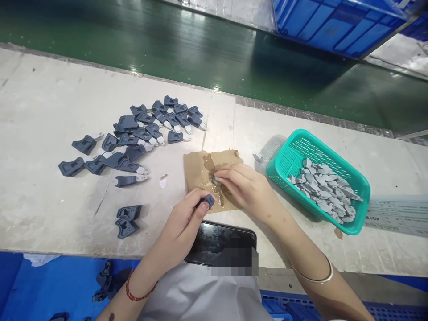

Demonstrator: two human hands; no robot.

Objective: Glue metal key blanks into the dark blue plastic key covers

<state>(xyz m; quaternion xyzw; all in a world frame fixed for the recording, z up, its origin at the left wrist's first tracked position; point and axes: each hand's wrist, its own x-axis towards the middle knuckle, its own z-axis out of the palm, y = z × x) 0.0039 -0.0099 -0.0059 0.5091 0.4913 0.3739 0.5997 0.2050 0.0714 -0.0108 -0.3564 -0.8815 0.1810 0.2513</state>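
Observation:
My left hand (182, 225) is closed around a dark blue-grey plastic part (210, 200), whose end shows past the thumb and forefinger. My right hand (252, 189) pinches a small light grey piece (216, 178), mostly hidden by the fingers, at a small round dark spot or dish on the cardboard. Wet, glossy stains mark this brown cardboard sheet (194, 171) under both hands. To the right, a green plastic basket (277, 167) holds a heap of light grey pieces (321, 183). Two dark parts (127, 220) without visible grey pieces lie left of my left hand.
Many dark parts with light grey ends (143, 127) are spread over the left of the white table (40, 116). A black phone (214, 243) lies near the front edge. Behind runs a green belt (160, 49), with a blue crate (334, 24) beyond; more dark parts sit in a blue bin (36, 290) below.

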